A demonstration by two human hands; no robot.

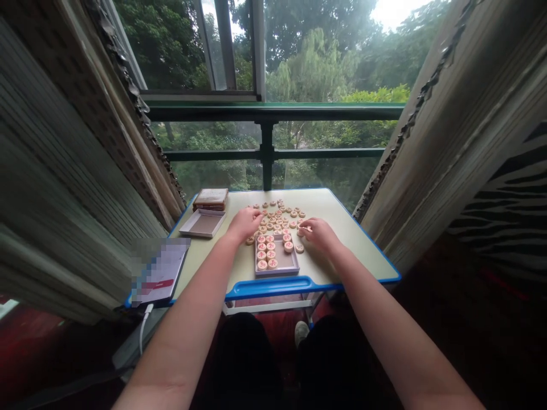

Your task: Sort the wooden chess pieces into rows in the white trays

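My left hand point(247, 224) and right hand point(320, 234) curl at the loose pieces point(279, 221) on the far side of the box point(289, 264); watching from far off, I can't tell if they pinch any. The box sits near, probably for easy reach. Red pieces point(270, 255) line up inside, likely to save room.

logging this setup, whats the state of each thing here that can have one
Near tray: open, partly filled
Tray pieces: marked faces up
Loose pieces: scattered across the table
Left tray: open side up
Curtains: drawn apart
Left hand: at loose pieces, grip unclear
Right hand: curled, grip unclear
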